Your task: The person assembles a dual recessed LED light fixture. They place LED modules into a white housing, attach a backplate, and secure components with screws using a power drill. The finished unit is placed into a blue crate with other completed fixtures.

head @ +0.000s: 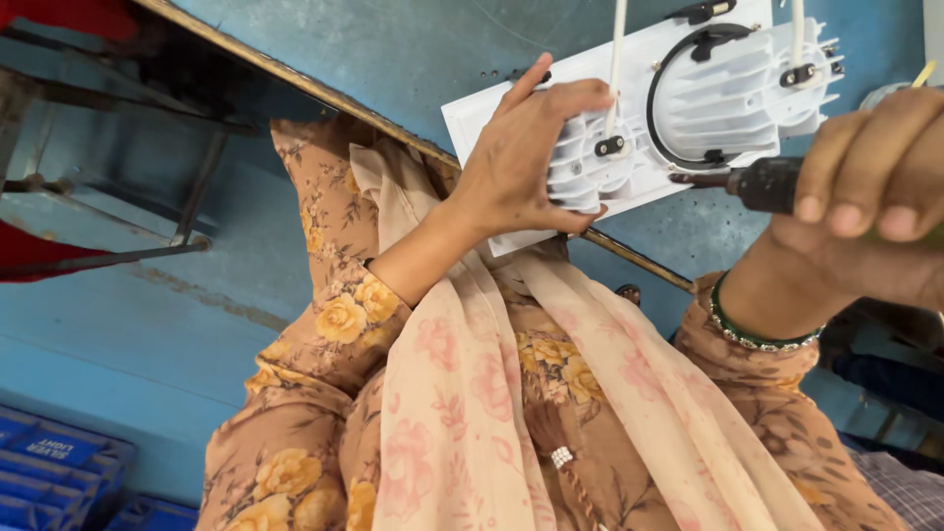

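Near the front edge of the blue tabletop (413,49), flat and slightly skewed: a long white lamp housing (482,113) with 2 round ribbed bodies, 1 (580,177) close to the edge, the other (733,98) farther along the tabletop. Rising out of them, 2 white cables (618,59), each pinned by a small black clip. Looping around the farther ribbed body, a curved black wire (661,74).

Left hand (521,157) spread wide over the near end of the housing, fingers curled on top of the nearer ribbed body, thumb tucked along its lower side, forefinger lifted and pointing toward the tabletop's far side. Pressed on the housing rather than closed around it.

Right hand (870,162) wrapped tight around a power screwdriver (762,184), its black nose lying level and reaching the housing between the 2 ribbed bodies; exact contact of the bit too small to tell. On that wrist, a green bangle (762,337).

Below the tabletop's edge: floral sleeves and a pale pink scarf (472,393) hanging down the middle. Off the tabletop's left, a grey metal frame (197,187) against a blue surface, and lower still, stacked blue crates (49,462).
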A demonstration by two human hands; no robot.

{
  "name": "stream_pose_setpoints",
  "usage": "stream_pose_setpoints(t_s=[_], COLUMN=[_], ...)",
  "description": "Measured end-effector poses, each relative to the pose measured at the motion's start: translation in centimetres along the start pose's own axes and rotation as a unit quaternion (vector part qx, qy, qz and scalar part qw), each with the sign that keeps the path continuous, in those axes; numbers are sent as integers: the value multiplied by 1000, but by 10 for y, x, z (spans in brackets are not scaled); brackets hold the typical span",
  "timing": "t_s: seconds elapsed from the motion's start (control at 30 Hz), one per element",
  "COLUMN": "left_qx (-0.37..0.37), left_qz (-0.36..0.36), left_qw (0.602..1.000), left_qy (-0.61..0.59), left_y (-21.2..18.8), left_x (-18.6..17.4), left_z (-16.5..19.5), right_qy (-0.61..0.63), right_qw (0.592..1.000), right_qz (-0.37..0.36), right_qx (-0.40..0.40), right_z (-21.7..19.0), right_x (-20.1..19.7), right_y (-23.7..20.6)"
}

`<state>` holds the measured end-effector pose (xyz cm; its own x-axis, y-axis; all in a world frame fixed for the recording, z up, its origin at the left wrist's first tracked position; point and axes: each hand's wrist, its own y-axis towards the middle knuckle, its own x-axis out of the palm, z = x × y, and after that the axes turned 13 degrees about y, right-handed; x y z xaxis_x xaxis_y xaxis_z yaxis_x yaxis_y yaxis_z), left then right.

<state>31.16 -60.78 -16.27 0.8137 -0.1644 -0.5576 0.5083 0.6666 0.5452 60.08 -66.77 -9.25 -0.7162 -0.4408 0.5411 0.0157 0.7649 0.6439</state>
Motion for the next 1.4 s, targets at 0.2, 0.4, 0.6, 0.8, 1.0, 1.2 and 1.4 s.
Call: stream_pose_setpoints(t_s=[0.2, 0.4, 0.6, 0.8, 1.0, 1.2, 1.4], left_qx=[21, 26, 24, 30, 50, 43, 37], left_qz=[19, 36, 37, 51, 68, 64, 74], left_qw=[999, 999, 999, 998, 996, 997, 997], left_qy=[-31, 3, -4, 5, 6, -16, 0], left_y=[-9, -13, -16, -19, -22, -28, -32], left_x=[7, 2, 1, 3, 3, -6, -16], left_z=[-12, -12, -14, -16, -19, -12, -6], right_qy=[24, 6, -11, -31, -88, -48, -123], right_qw=[998, 989, 979, 977, 979, 980, 982], right_qz=[-58, -95, -120, -101, -29, 4, -47], right_qx=[30, 116, 163, 188, 179, 191, 134], right_z=[26, 38, 51, 58, 65, 71, 84], right_x=[20, 49, 61, 63, 73, 99, 121], right_y=[16, 36, 43, 47, 35, 34, 40])
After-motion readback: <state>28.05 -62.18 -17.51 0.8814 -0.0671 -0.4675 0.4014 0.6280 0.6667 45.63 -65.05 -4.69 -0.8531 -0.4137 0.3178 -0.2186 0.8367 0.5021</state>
